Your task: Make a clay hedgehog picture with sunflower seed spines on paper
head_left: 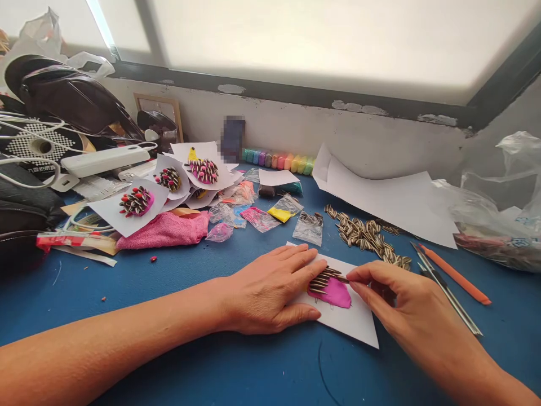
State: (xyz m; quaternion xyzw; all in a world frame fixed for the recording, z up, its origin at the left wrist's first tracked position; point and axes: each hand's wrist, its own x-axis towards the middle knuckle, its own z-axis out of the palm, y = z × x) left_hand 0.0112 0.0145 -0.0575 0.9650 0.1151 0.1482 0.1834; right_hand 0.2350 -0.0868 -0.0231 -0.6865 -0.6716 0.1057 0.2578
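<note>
A white paper card (359,324) lies on the blue table, bearing a flat pink clay shape (337,294). Striped sunflower seeds (324,278) stick out of the clay's upper left part in close rows. My left hand (274,287) rests flat over the card's left side, fingers stretched out, a fingertip beside the seeds. At the clay's upper right edge, my right hand (397,299) pinches a sunflower seed (344,279) between thumb and forefinger. Behind it spreads a pile of loose sunflower seeds (367,234).
An orange pen-like tool (456,275) and thin metal-looking tools (450,296) lie right. Finished seed-and-clay cards (135,204) overlap at left on a pink cloth (169,228). Small clay bags (262,219), a row of coloured clay (279,160) and white paper (380,197) lie behind.
</note>
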